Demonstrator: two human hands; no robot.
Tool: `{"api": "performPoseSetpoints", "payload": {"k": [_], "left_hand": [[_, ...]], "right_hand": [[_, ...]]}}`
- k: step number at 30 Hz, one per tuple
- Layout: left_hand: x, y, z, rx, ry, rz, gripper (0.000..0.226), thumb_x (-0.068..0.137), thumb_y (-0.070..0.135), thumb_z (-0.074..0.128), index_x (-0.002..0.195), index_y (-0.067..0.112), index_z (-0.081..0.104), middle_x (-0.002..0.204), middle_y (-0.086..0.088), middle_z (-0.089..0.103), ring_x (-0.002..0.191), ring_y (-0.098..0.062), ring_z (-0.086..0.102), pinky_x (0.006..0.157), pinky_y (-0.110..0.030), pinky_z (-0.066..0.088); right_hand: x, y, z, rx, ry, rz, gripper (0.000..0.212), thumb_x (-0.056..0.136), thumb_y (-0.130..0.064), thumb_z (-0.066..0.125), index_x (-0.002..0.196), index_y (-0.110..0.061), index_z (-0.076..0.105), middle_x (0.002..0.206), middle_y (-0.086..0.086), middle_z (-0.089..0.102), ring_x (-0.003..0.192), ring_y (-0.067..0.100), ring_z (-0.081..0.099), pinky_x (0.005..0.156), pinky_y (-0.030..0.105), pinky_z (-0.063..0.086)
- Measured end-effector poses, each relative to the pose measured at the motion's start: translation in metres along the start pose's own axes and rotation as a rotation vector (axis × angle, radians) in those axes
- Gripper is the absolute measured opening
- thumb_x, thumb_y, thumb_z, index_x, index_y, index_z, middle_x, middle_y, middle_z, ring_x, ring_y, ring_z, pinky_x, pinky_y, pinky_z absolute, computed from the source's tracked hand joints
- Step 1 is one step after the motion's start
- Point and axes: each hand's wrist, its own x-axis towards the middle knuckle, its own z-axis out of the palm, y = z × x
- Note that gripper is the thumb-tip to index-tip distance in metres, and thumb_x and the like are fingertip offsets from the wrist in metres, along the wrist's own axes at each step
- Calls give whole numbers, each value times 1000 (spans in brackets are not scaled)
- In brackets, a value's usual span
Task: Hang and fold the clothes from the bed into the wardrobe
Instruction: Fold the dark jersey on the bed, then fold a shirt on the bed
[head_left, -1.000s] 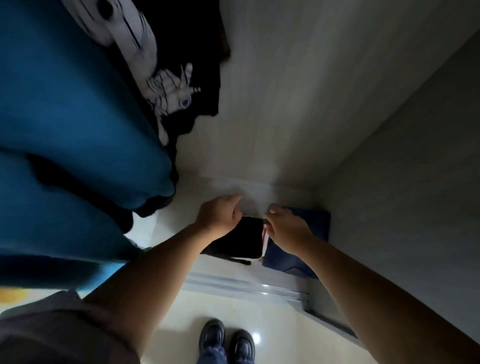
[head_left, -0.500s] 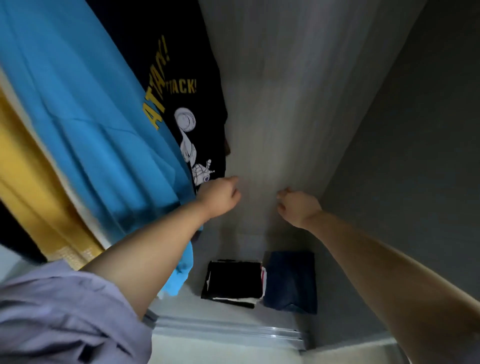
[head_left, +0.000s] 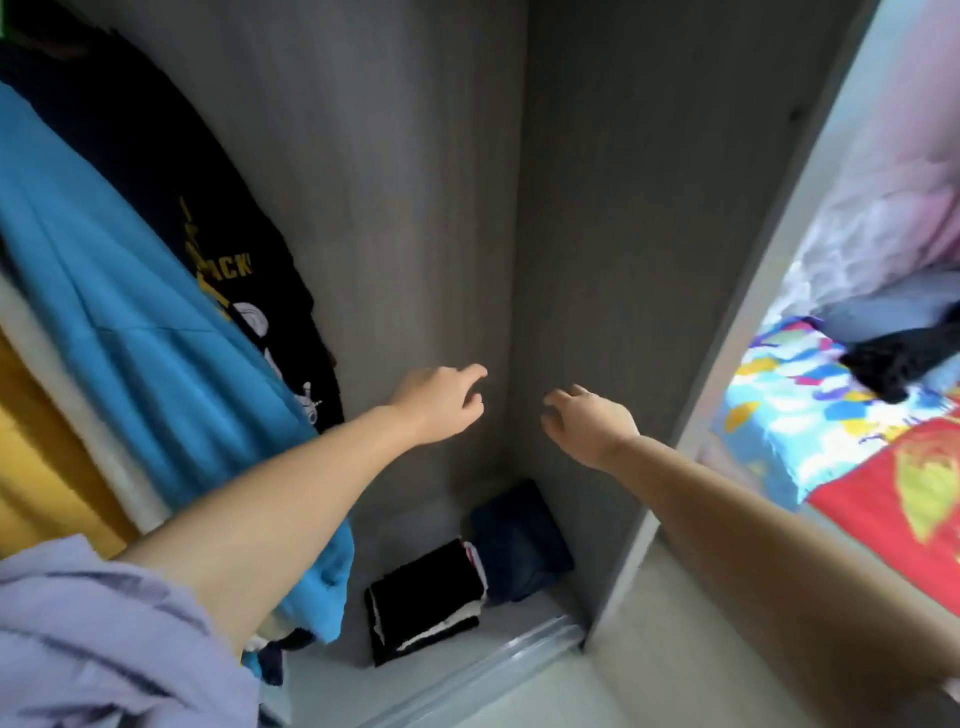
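Fingers of the left hand (head_left: 439, 402) and right hand (head_left: 589, 423) hang loosely curled, holding nothing, above folded clothes (head_left: 426, 597) on the wardrobe (head_left: 415, 208) floor, while a black garment (head_left: 893, 358) awaits on the bed (head_left: 831, 431).

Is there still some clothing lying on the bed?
Yes, a dark garment lies crumpled on the bed, seen at the right past the wardrobe's side panel.
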Motion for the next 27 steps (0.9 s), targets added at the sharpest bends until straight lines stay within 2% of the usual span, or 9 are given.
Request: {"api": "performPoseSetpoints", "payload": {"k": [4, 7, 10, 12, 16, 18, 20, 24, 27], "left_hand": [[25, 97, 12, -65, -24, 185, 40, 94, 34, 39, 132, 28, 46, 90, 3, 67, 89, -24, 62, 71, -30, 43], [36, 183, 22, -86, -71, 348, 35, 94, 29, 39, 126, 25, 52, 101, -3, 68, 94, -30, 62, 74, -33, 44], [44, 269, 37, -102, -100, 496, 31, 93, 29, 40, 120, 23, 55, 109, -6, 66, 99, -32, 62, 78, -35, 48], [50, 316, 47, -100, -126, 548, 35, 94, 30, 40, 126, 25, 53, 116, -7, 65, 103, -32, 61, 81, -36, 48], [61, 430, 71, -156, -177, 614, 40, 94, 31, 42, 132, 25, 50, 119, -9, 65, 107, -32, 59, 84, -35, 45], [62, 491, 83, -199, -215, 648, 40, 94, 31, 43, 132, 24, 51, 117, -9, 66, 106, -31, 60, 86, -37, 47], [61, 547, 95, -228, -253, 685, 40, 95, 32, 43, 133, 23, 50, 115, -9, 66, 104, -31, 60, 82, -37, 49], [56, 636, 117, -237, -284, 771, 42, 96, 32, 44, 137, 21, 47, 113, -9, 65, 97, -31, 62, 67, -33, 44], [62, 679, 134, -203, -337, 837, 41, 97, 31, 42, 137, 20, 46, 108, -8, 66, 86, -30, 62, 57, -30, 39]], "right_hand": [[-70, 71, -25, -53, 11, 177, 42, 99, -45, 34, 132, -22, 47, 126, 5, 53, 111, 31, 59, 83, 40, 50], [-129, 138, -46, -21, 35, 360, 42, 99, -42, 38, 134, -21, 46, 133, 8, 51, 115, 32, 56, 89, 40, 47], [-194, 206, -60, -40, 60, 545, 41, 98, -42, 38, 133, -22, 47, 129, 8, 52, 112, 30, 57, 77, 36, 43], [-234, 243, -64, -59, 52, 622, 41, 99, -41, 37, 133, -22, 46, 127, 7, 53, 109, 30, 58, 70, 34, 41], [-330, 321, -77, -96, 2, 762, 42, 100, -42, 36, 135, -21, 44, 128, 6, 52, 105, 30, 59, 65, 33, 42], [-377, 363, -86, -90, -28, 835, 42, 100, -41, 36, 136, -21, 44, 127, 7, 53, 104, 30, 59, 70, 35, 48], [-421, 402, -94, -80, -48, 897, 42, 100, -41, 36, 137, -21, 43, 130, 7, 52, 108, 29, 58, 79, 38, 51], [-482, 467, -101, -77, -73, 986, 43, 101, -40, 37, 139, -21, 41, 134, 6, 49, 116, 26, 55, 75, 33, 46], [-500, 506, -100, -59, -132, 1037, 44, 101, -40, 36, 140, -21, 41, 132, 6, 50, 111, 26, 57, 78, 36, 50]]}}
